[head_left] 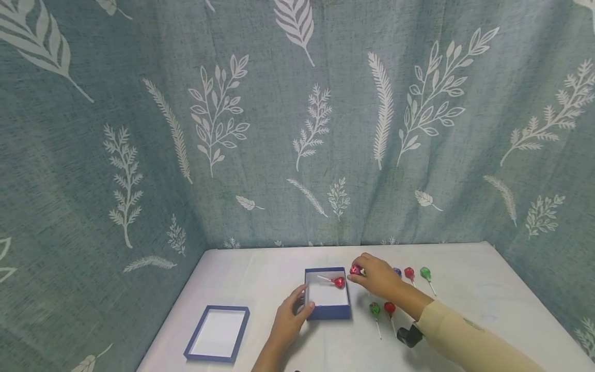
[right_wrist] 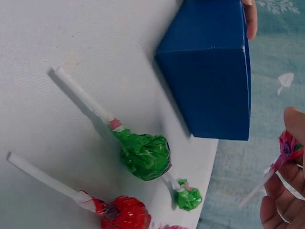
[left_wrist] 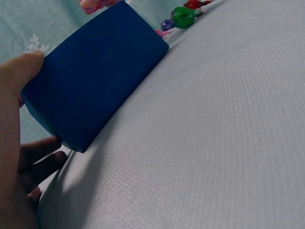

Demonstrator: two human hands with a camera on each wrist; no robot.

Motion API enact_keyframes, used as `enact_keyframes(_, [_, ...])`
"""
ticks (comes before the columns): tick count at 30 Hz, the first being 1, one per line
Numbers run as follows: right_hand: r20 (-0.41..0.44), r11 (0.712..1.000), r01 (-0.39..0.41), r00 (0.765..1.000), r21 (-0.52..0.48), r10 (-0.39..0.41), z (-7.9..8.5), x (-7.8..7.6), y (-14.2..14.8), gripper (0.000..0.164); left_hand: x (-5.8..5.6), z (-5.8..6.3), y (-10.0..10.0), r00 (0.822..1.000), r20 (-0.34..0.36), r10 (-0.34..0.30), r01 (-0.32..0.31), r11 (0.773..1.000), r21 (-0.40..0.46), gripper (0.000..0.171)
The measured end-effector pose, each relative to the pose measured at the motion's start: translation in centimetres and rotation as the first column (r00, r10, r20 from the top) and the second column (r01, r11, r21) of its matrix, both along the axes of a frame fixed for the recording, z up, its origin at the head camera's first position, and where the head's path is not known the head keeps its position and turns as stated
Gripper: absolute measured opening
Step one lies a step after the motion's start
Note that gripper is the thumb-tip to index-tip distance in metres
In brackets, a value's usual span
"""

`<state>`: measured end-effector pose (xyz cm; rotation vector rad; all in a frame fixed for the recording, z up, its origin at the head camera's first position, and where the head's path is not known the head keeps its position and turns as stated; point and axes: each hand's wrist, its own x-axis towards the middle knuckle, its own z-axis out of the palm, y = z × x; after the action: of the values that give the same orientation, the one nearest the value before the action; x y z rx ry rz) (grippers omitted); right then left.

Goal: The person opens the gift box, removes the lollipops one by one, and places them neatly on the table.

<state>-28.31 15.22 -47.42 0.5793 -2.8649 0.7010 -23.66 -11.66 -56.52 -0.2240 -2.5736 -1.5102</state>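
A blue open box (head_left: 329,312) with a white inside stands on the table, and a red lollipop (head_left: 340,282) lies in it. My left hand (head_left: 289,317) holds the box by its left side, the thumb at the near left corner; in the left wrist view the thumb is on the rim and the fingers are low on the side. Just right of the box and above the table, my right hand (head_left: 374,276) pinches a pink-red lollipop (right_wrist: 289,145) by its wrapped head, with the white stick hanging down in the right wrist view.
Green (head_left: 375,309) and red (head_left: 390,308) lollipops lie right of the box. Farther back are a purple one (head_left: 397,272), another red one (head_left: 409,272) and another green one (head_left: 425,273). A blue-rimmed lid (head_left: 240,330) lies at the left. A leaf-patterned curtain (head_left: 279,196) hangs behind.
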Motion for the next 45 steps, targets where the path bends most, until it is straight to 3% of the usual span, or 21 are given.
enact_keyframes(21, [0.068,0.998,0.041,0.997,-0.052,-0.038,-0.9,0.3,1.2,0.034,0.2,-0.1,0.1,1.0,0.007,0.025,-0.025,0.999,-0.024,0.054])
enact_keyframes(28, [0.104,0.995,0.064,0.993,-0.071,-0.057,-1.2,0.4,1.9,0.025,0.2,-0.1,0.2,1.0,0.01,0.024,-0.024,0.999,-0.024,0.054])
enact_keyframes(37, [0.063,0.991,0.077,0.996,-0.114,-0.07,-1.8,0.7,3.0,0.024,0.1,0.1,0.2,0.999,0.025,0.034,-0.033,0.999,-0.02,0.054])
enact_keyframes(45, [0.097,0.99,0.094,0.992,-0.106,-0.084,-2.2,1.1,3.6,0.028,0.0,0.0,0.3,0.999,0.033,0.037,-0.036,0.999,-0.019,0.055])
